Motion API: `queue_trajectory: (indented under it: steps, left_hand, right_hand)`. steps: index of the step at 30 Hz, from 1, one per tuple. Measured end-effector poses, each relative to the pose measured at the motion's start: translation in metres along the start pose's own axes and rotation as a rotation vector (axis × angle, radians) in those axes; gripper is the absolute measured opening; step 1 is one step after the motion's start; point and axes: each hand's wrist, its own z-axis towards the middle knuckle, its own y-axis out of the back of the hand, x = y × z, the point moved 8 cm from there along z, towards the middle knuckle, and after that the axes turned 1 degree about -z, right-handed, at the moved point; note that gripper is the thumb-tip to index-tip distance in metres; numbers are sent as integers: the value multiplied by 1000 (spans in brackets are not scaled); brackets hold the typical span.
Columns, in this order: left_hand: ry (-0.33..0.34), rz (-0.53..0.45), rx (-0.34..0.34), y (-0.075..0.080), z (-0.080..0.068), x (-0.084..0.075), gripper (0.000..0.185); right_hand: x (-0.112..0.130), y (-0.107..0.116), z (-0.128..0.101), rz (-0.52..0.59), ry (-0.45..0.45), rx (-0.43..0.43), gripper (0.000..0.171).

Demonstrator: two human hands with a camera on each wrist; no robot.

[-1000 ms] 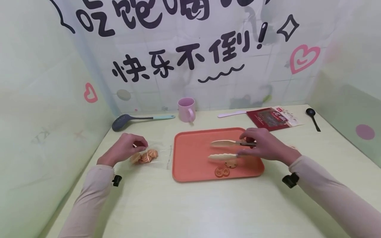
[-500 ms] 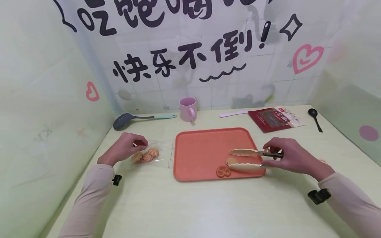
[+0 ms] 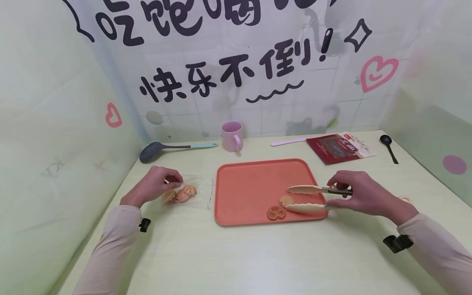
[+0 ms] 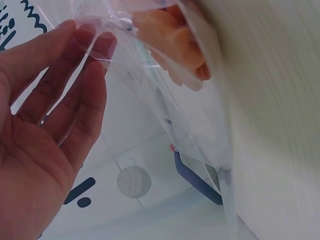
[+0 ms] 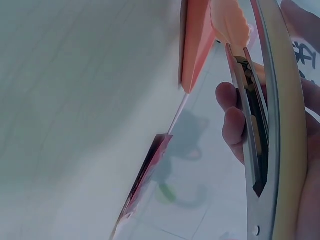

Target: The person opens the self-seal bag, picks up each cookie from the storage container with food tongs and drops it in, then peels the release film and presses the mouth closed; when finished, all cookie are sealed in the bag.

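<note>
My left hand [image 3: 164, 183] rests on the table left of the orange tray [image 3: 250, 180] and pinches the edge of a clear plastic bag [image 3: 195, 192] holding a few orange cookies [image 3: 180, 194]. In the left wrist view the fingers [image 4: 75, 85] lie against the bag's film [image 4: 165, 110], with the cookies [image 4: 170, 35] inside. My right hand [image 3: 344, 192] grips cream-tipped tongs [image 3: 306, 198] by the metal handle [image 5: 270, 125]. The tongs' arms stand apart over the tray's right front corner. A round cookie [image 3: 285, 200] lies by the lower tip, beside a pretzel-shaped cookie [image 3: 276, 212].
A pink mug [image 3: 232, 136] and a slotted spoon [image 3: 173, 147] stand behind the tray. A red snack packet [image 3: 339, 147], a white spatula [image 3: 287, 141] and a black spoon [image 3: 389, 146] lie at the back right. Walls close in on the left, back and right.
My right hand has drawn the tongs from the tray's middle back to its right edge, leaving the round cookie on the tray. The left hand and bag have stayed put.
</note>
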Motion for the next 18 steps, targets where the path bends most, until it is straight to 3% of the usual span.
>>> queue_trajectory:
  steps: [11, 18]
  left_hand:
    - [-4, 3, 11, 1, -3, -1, 7]
    - [-6, -1, 7, 0, -4, 1, 8]
  right_hand:
    - [5, -1, 2, 14, 2, -10, 33]
    - [6, 6, 3, -2, 37, -71, 35]
